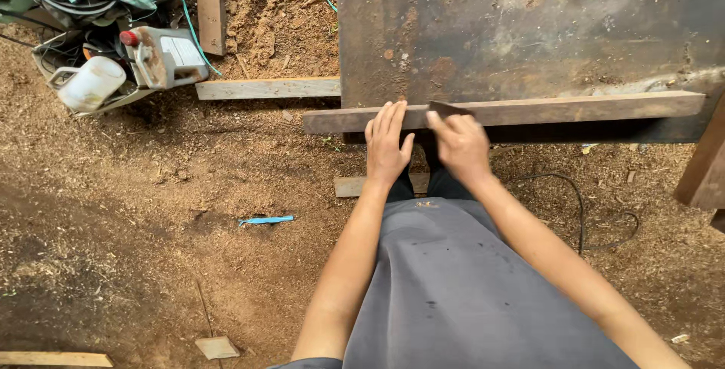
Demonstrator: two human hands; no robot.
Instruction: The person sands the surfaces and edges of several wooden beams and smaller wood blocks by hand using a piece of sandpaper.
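Landmark: long wooden batten (529,111) lying along the near edge of a rusty metal table (529,29).
Left hand (387,146): flat on the batten, fingers extended.
Right hand (459,142): just beside the left hand, holding a small dark wedge-shaped piece (450,108) against the batten.
Ground: sawdust; white jug (91,82) well left of the batten.

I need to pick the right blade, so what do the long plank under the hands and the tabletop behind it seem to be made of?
The plank looks like rough, unfinished brown wood: matte face, square edges. The tabletop seems to be sheet metal, dark and dull with orange rust-like patches, though weathered board can't be ruled out. Left hand lies flat on the plank; right hand touches it.
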